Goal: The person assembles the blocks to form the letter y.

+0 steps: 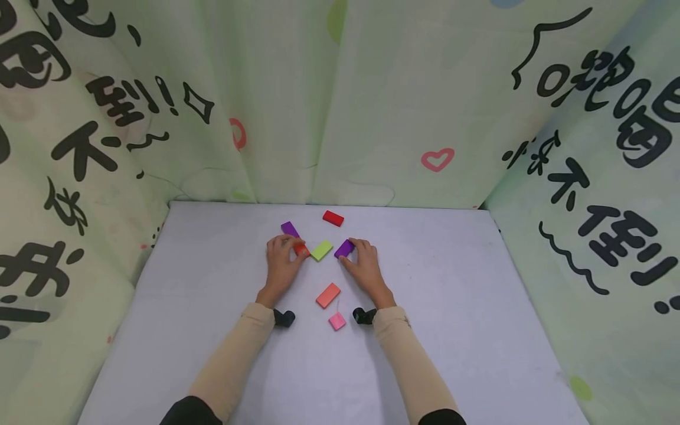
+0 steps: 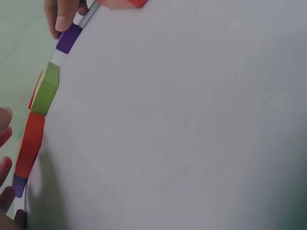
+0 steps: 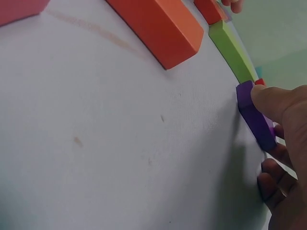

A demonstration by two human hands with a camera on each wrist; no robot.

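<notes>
Pale green fabric (image 1: 382, 106), printed with black characters and a pink heart, hung around the far edge and sides of the work area. White tabletop (image 1: 212, 354), bearing all blocks listed below. Beige sleeves (image 1: 236, 348), two, reaching in from the near edge.

Left hand (image 1: 281, 262): thumb and forefinger clamped on an orange-red block, at the left end of the row. Right hand (image 1: 368, 267): thumb and fingers clamped on a purple block, at the right end. Black wrist devices (image 1: 284, 319), two, one at each wrist.

Coral block (image 1: 328, 296), lying between the forearms, nearer the person than either hand. Green block (image 1: 321, 251), between the two hands, beside the orange-red block. Purple block (image 1: 344, 248), at the right hand's fingertips, near the green. Orange-red block (image 1: 302, 249), between the left hand's thumb and forefinger. Red block (image 1: 333, 218), beyond both hands, apart. Second purple block (image 1: 288, 227), just past the left hand's fingers, partly hidden. Pink block (image 1: 337, 321), smallest, closest to the person.
</notes>
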